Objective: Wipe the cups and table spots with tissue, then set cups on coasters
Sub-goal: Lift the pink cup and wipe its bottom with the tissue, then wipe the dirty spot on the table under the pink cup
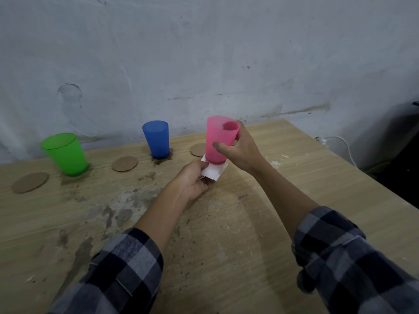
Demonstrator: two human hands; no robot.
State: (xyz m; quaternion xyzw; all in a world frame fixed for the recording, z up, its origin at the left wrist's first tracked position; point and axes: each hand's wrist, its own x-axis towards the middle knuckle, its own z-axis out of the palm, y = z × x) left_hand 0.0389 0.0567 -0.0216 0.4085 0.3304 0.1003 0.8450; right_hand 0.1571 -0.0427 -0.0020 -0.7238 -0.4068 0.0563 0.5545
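Two plaid sleeves (118,268) come in over the near edge of the tabletop (260,234), forearms bare. Dark stains (108,214) spot the near-left and middle of the tabletop. Left hand (192,180) is mid-tabletop, fingers (204,165) curled, pinching a white tissue (213,172) at the base of the pink cup (218,141). Right hand (242,152) grips the pink cup from its right side, thumb across the front, the other fingers wrapped round the back below the rim. Cup is roughly upright with its base on the tissue; cannot tell if it is lifted off the tabletop. Right coaster (197,150) lies just behind, partly hidden by the cup. Blue cup (156,139) stands upright near the far edge on a dark stain, middle coaster (124,163) just to its left. Green cup (65,155) stands upright toward the far left corner, left coaster (30,182) beside it near the left edge. Scuffed wall (204,53) runs behind.
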